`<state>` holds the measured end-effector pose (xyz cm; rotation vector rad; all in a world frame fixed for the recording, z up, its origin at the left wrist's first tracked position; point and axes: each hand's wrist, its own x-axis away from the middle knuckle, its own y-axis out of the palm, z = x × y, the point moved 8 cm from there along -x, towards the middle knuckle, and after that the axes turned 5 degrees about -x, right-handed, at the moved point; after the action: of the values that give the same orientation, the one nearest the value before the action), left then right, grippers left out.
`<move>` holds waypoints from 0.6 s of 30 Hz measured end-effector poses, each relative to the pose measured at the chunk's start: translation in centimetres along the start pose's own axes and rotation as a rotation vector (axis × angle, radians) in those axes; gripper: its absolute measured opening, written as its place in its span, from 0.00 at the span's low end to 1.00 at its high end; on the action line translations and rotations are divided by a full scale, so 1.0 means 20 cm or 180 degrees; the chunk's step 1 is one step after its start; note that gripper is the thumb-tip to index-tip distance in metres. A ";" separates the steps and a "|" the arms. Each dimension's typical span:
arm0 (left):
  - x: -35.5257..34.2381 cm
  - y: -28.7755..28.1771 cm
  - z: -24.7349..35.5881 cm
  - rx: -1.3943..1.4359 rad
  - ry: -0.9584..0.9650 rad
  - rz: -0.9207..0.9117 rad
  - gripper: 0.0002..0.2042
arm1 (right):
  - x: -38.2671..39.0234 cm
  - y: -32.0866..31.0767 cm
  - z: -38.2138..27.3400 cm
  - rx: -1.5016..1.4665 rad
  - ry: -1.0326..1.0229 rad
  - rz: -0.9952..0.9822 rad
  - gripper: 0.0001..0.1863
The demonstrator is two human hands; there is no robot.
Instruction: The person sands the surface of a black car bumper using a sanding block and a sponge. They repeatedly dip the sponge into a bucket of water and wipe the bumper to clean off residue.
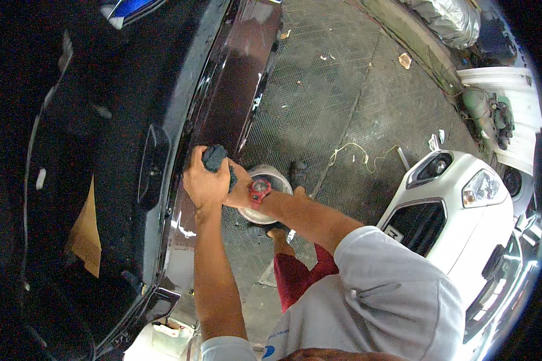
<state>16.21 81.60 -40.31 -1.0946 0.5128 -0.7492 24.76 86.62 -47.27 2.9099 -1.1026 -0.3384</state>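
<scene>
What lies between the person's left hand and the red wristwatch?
In the head view, part of the dark grey, rough-looking wad and the right hand lie between them.

Textured grey floor, stained

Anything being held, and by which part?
A dark, bunched cloth, gripped around its middle by the left hand; whether the right hand, close against it, also grips is unclear.

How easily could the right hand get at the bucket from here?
Likely yes: in this view the right hand has its wrist over the bucket, whose top looks open, and nothing seems to block a reach down. It may first have to release the dark cloth.
</scene>
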 end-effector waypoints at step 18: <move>-0.02 0.35 -0.19 -0.0774 0.1430 0.0145 0.24 | -0.83 -1.02 0.12 0.3112 -0.0032 0.0034 0.39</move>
<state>15.18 81.40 -48.22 -1.1353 1.0284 -0.9142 25.48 112.98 -48.07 3.6761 -1.6411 0.2936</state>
